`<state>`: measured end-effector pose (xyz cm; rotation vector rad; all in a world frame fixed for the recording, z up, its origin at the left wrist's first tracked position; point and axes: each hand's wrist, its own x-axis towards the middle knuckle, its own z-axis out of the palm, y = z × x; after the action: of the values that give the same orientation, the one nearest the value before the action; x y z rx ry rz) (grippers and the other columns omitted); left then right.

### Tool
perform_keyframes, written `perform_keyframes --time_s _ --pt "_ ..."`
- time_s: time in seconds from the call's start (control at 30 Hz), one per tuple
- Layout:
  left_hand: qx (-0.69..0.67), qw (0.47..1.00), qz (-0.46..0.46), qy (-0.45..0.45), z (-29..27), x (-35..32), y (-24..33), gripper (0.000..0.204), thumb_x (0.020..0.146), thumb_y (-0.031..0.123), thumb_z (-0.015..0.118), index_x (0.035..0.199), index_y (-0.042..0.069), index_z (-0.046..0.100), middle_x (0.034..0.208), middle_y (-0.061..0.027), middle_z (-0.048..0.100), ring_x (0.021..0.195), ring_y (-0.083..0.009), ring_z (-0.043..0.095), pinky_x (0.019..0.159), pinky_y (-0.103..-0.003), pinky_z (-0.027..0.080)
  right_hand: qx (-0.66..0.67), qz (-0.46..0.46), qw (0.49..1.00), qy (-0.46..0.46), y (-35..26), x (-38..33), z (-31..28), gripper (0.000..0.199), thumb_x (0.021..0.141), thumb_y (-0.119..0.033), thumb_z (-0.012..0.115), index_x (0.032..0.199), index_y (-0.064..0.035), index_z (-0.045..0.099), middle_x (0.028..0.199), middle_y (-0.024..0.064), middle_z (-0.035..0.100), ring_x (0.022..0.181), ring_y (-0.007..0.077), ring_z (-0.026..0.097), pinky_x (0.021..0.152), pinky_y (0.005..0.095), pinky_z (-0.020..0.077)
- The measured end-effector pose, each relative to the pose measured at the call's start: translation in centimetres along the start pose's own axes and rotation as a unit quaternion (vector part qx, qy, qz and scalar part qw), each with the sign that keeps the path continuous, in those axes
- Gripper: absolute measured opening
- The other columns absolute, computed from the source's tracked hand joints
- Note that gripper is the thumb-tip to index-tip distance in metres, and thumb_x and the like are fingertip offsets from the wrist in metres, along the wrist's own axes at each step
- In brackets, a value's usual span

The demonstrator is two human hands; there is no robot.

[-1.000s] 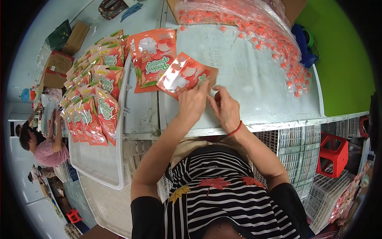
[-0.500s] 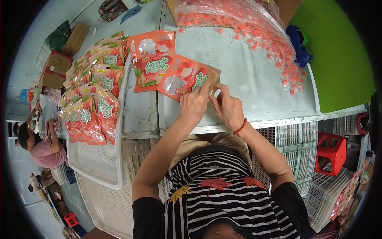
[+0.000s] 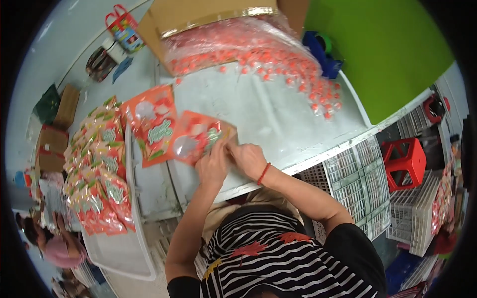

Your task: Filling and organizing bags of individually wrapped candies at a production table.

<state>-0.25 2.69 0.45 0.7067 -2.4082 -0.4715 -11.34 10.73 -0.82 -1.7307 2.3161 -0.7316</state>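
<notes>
A red and orange printed pouch (image 3: 191,139) lies flat on the table, its tan end towards my hands. My left hand (image 3: 212,166) rests over that end with fingers closed on the edge. Close beside it, my right hand (image 3: 248,160), with a red bracelet at the wrist, has its fingers bent and pressed together at the same end. Motion smears the fingertips, so how the right one grips the pouch edge is partly hidden. Another pouch of the same print (image 3: 153,126) lies partly under the first, to its left.
On the left, a white mesh tray (image 3: 141,248) carries many filled pouches (image 3: 99,169). Small red wrapped candies (image 3: 298,74) spill from a lined carton (image 3: 213,10) at the back. A blue tape dispenser (image 3: 323,57) stands by a green board (image 3: 377,54). Crates (image 3: 355,186) are below right.
My view has swung, so the table sits lower and further left. Both hands stay at the pouch's end; my right hand's fingers have drawn in against it.
</notes>
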Motion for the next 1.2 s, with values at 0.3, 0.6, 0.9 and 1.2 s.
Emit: perform_keyframes --time_s 0.3,0.6,0.9,1.2 --pt "-0.01 0.998 0.06 0.004 1.0 -0.3 0.8 0.028 0.086 0.004 0.058 0.114 0.003 0.059 0.085 -0.018 0.067 0.068 -0.0347 0.065 0.061 -0.041 0.051 0.759 0.319 0.54 -0.175 2.7 1.3 0.2 0.023 0.098 -0.017 0.043 0.097 -0.0014 0.06 0.087 0.0084 0.065 0.077 0.0188 0.065 0.07 0.0344 0.055" --pt "-0.012 0.982 0.168 -0.085 0.3 0.7 6.8 0.052 0.073 0.013 0.07 0.122 0.002 0.055 0.077 -0.0127 0.062 0.068 -0.027 0.064 0.054 -0.035 0.05 0.925 0.087 0.343 -0.137 6.0 1.4 2.1 0.023 0.096 -0.018 0.045 0.111 -0.0067 0.059 0.102 0.0094 0.065 0.091 0.0227 0.064 0.08 0.0368 0.055" --pt "-0.015 0.949 0.249 -0.191 -1.2 1.7 4.8 0.115 0.051 0.049 0.083 0.138 -0.003 0.03 0.143 -0.0258 0.027 0.129 -0.0479 0.028 0.1 -0.062 0.024 0.742 0.141 0.652 -0.069 6.6 -0.2 3.3 0.028 0.097 -0.021 0.043 0.116 -0.0051 0.057 0.111 0.0081 0.061 0.094 0.0212 0.062 0.082 0.0331 0.0517" --pt "0.005 0.963 0.205 -0.175 -0.9 1.5 4.0 0.094 0.052 0.02 0.086 0.131 -0.001 0.04 0.123 -0.0181 0.048 0.108 -0.0376 0.05 0.092 -0.044 0.042 0.596 -0.043 0.756 -0.266 7.3 -0.3 -3.6 0.027 0.09 -0.014 0.059 0.113 -0.0006 0.058 0.109 0.0103 0.063 0.099 0.0176 0.061 0.084 0.0287 0.0494"
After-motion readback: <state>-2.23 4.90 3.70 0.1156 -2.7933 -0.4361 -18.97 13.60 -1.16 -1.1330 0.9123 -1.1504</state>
